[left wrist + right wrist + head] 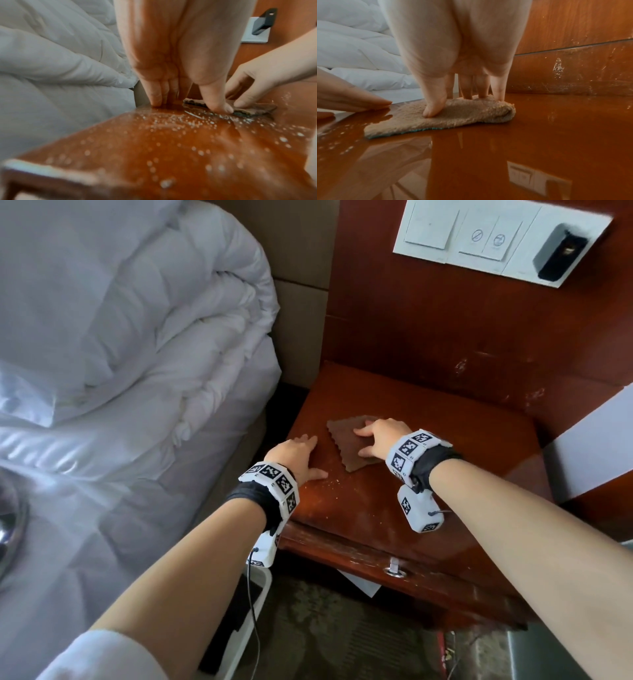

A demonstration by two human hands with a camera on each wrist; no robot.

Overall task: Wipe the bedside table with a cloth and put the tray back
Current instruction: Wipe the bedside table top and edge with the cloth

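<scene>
A brown folded cloth (349, 443) (254, 108) (453, 115) lies flat on the glossy red-brown bedside table (445, 446) (171, 148) (539, 128). My right hand (380, 438) (462, 94) presses down on the cloth with straight fingers and thumb. To the cloth's left, my left hand (301, 457) (171, 97) rests on the bare tabletop near the left edge, fingers straight, thumb beside the cloth's near corner. Pale crumbs or droplets (339, 484) (180, 121) speckle the wood in front of the hands. No tray shows in any view.
A white duvet (137, 354) (60, 67) (351, 54) on the bed lies just left of the table. Behind stands a wooden wall panel (462, 320) with a white switch plate (496, 237) and a dark plug-in device (558, 251). A drawer with a metal pull (395, 568) sits below.
</scene>
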